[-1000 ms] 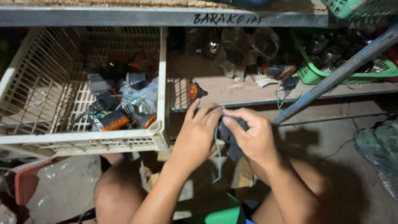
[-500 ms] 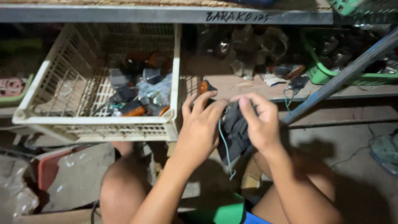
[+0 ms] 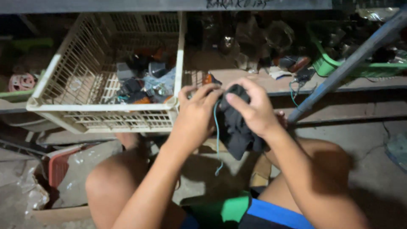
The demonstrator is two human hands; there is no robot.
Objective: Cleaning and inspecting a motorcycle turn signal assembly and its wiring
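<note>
Both hands up at chest height: left hand and right hand closed around a dark part, teal wire dangling below. Looks light and rigid (wire floppy, likely snag-prone), so best held by the body, not the lead. Beyond: cream basket of small parts, then a cluttered shelf.

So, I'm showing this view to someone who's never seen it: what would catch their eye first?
Probably the two hands at the centre, the left hand and right hand gripping a dark crumpled part with a thin teal wire dangling below. Next, the cream slatted basket at upper left, holding a jumble of small dark and orange parts. A blue-grey pole slants across the right.
</note>
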